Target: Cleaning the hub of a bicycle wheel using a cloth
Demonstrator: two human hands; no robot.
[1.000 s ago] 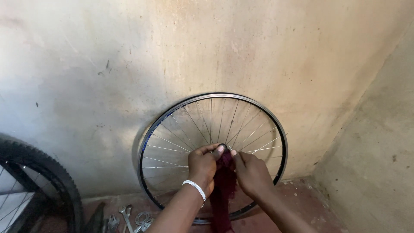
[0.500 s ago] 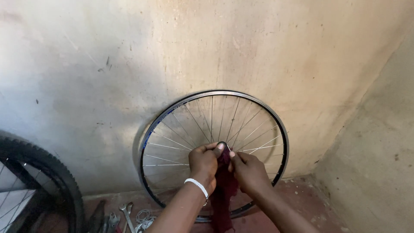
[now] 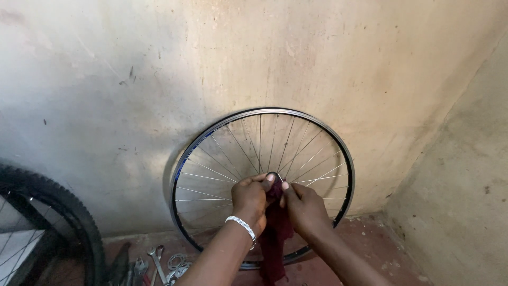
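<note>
Wheel (image 3: 263, 182), bare-rimmed, leans upright against the wall (image 3: 159, 79) on the floor; left hand (image 3: 251, 200) and right hand (image 3: 304, 208) pinch a maroon rag (image 3: 275, 233) at its hub. It may roll sideways, or spokes snag the cloth.

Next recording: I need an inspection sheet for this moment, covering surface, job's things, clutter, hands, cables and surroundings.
Surface: reddish floor, dusty.
Job's things: bare spoked wheel rim stands on the floor against the wall; dark red cloth hangs from its hub.
Clutter: spanners and small metal parts lie on the floor at lower left.
Hands: left hand, beaded bracelet at the wrist, and right hand both pinch the cloth at the hub.
Cables: nothing seen.
Surroundings: stained plaster wall meeting a side wall at right; tyred bicycle wheel at left edge.
</note>
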